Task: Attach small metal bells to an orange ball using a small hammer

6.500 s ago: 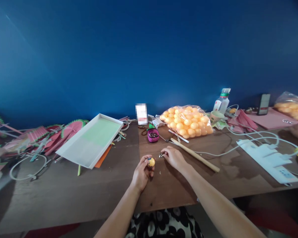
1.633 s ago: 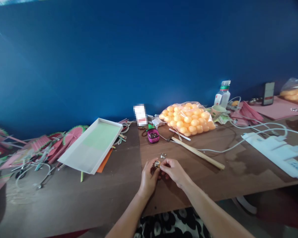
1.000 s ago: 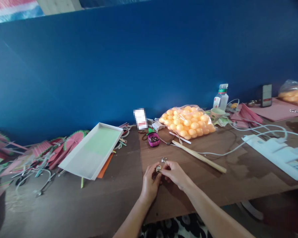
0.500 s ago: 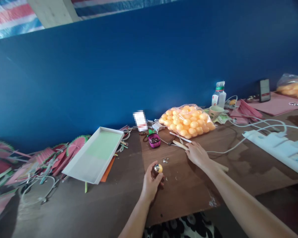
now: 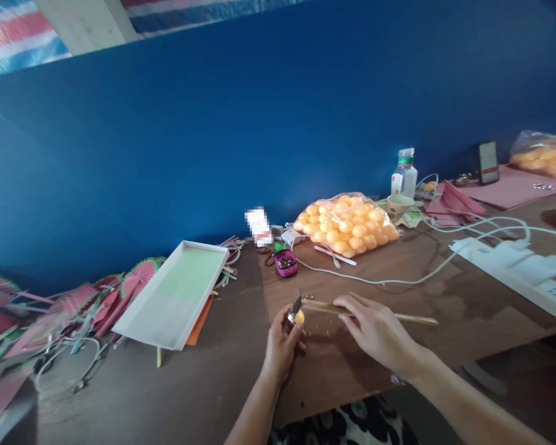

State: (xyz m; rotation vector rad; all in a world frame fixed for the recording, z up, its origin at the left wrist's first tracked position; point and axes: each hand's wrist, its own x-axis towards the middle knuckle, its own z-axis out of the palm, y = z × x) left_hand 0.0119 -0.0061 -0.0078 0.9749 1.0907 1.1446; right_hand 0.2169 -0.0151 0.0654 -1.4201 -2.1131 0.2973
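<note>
Between the fingers of my left hand [image 5: 282, 343] is a small orange ball [image 5: 299, 316] with a shiny metal piece on its side. My right hand [image 5: 375, 330] is closed round the wooden handle of a hammer [image 5: 322, 305]. The hammer's dark head is right at the ball, overlapping it in view; whether they touch I cannot tell. Just behind it, a few small shiny bits [image 5: 309, 297] rest on the tabletop. Farther back is a small purple container [image 5: 286, 264] filled with small metal pieces.
A clear bag of orange balls [image 5: 347, 225] lies behind my hands, beside a white cable [image 5: 384, 282]. On the right are a power strip [image 5: 505, 266], a bottle [image 5: 404, 176] and a paper cup [image 5: 400, 205]. A white tray [image 5: 155, 334] and pink paper fans [image 5: 139, 278] occupy the left.
My right hand has picked the hammer up and brought it toward me and left, its head now at the ball. The left hand keeps the ball in nearly the same place.
</note>
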